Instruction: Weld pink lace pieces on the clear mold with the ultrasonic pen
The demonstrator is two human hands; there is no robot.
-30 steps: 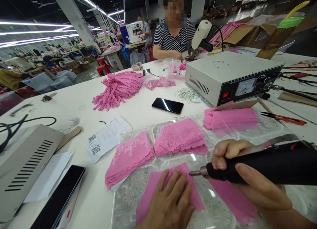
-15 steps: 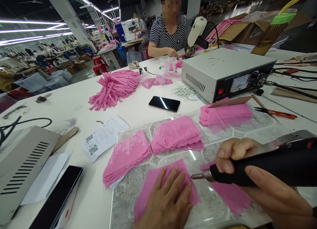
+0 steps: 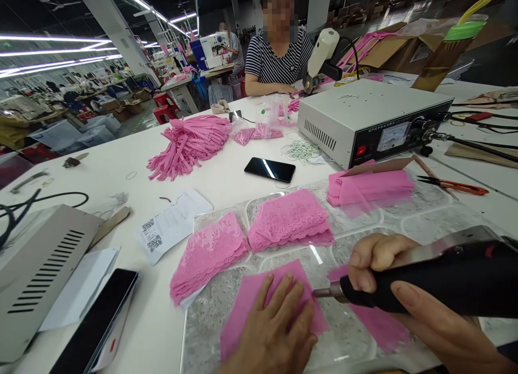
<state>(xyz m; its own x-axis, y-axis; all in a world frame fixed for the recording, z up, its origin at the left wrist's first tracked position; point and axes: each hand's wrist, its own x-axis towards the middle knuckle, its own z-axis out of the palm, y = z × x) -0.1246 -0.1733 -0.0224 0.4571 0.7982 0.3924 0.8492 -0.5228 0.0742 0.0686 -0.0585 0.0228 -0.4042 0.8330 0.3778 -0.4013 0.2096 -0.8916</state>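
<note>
Fabric (image 3: 245,298), a flat plain pink piece, is lying on a glossy grey marbled board (image 3: 206,336), left hand (image 3: 279,325) spread over it, grip apart. Right hand (image 3: 429,321) has its grip clamped round a chunky black handheld tool (image 3: 445,279), metal tip (image 3: 324,292) right at the fabric's edge. Layered pink scalloped-lace stack (image 3: 289,220) sits just beyond, btw.

- White tube lights (image 3: 52,38) glow at far left beneath a dark ceiling (image 3: 24,9).
- The white table (image 3: 226,185) is bright, with soft shadows.
- Glare streaks the far smartphone (image 3: 270,169) and glossy marble-patterned sheet (image 3: 348,331).
- Wide-angle distortion tilts the far-left column (image 3: 111,34).
- Far-left worktables (image 3: 105,96) look soft.
- Pixelation masks the far person (image 3: 275,55).
</note>
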